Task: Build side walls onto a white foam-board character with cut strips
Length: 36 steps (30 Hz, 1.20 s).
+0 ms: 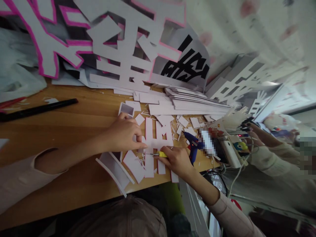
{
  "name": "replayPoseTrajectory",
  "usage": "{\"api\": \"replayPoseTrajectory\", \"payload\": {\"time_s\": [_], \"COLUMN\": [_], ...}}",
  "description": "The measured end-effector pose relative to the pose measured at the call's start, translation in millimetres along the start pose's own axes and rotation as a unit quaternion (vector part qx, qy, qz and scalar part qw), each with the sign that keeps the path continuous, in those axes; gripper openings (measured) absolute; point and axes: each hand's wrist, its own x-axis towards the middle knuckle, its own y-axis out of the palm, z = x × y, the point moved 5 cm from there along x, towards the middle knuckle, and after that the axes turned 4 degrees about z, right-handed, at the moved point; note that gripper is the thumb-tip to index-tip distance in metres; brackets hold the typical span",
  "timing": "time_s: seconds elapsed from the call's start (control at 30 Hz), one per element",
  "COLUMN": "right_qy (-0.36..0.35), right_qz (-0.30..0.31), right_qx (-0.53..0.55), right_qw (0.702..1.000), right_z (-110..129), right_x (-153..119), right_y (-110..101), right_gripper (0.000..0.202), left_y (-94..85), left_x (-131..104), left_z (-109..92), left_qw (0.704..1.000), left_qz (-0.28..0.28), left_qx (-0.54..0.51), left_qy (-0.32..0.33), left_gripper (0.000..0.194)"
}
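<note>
My right hand grips a yellow utility knife, its thin blade pointing left toward my left hand. The knife lies over a white foam-board character with pinkish edges, flat on the table. My left hand is curled round a white folded foam-board piece; its thumb and forefinger come close together beside the blade, and part of the piece is hidden under the palm. Just below, a curved strip of white board rests at the table edge, with a loose square offcut beside it.
A blue glue gun stands right of my right hand, near a cable. Offcuts and stacked board strips lie behind. Large pink-edged characters stand at the back. A black marker-like stick lies left. Another person's sleeve is at right.
</note>
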Motion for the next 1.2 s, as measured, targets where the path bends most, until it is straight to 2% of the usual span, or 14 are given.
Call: {"api": "replayPoseTrajectory", "payload": {"time_s": [0.23,0.43,0.57,0.83,1.0,1.2], "right_qy": [-0.011,-0.003,0.001,-0.012,-0.006,0.027], "right_qz": [-0.026,-0.025,-0.019,-0.044,-0.015,0.038], "right_qx": [-0.001,0.015,0.005,-0.001,0.014,0.064], "right_qw": [1.000,1.000,1.000,0.999,1.000,0.997], "right_z": [4,2,2,5,2,3], "right_x": [1,-1,0,3,2,-2], "right_y": [0,-1,-1,-5,0,6], "right_gripper": [0.059,0.054,0.055,0.063,0.059,0.040], "left_y": [2.2,3.4,3.1,2.9,2.5,3.1], "left_x": [0,0,0,0,-1,0], "left_z": [3,4,4,4,3,3], "left_qw": [1.000,0.999,0.999,1.000,1.000,1.000], "left_qz": [-0.016,-0.027,-0.029,-0.016,-0.013,0.004], "left_qx": [0.011,0.012,0.007,0.005,0.003,0.026], "left_qy": [0.001,0.015,0.018,0.003,0.003,-0.002], "left_gripper": [0.032,0.033,0.031,0.032,0.031,0.029]}}
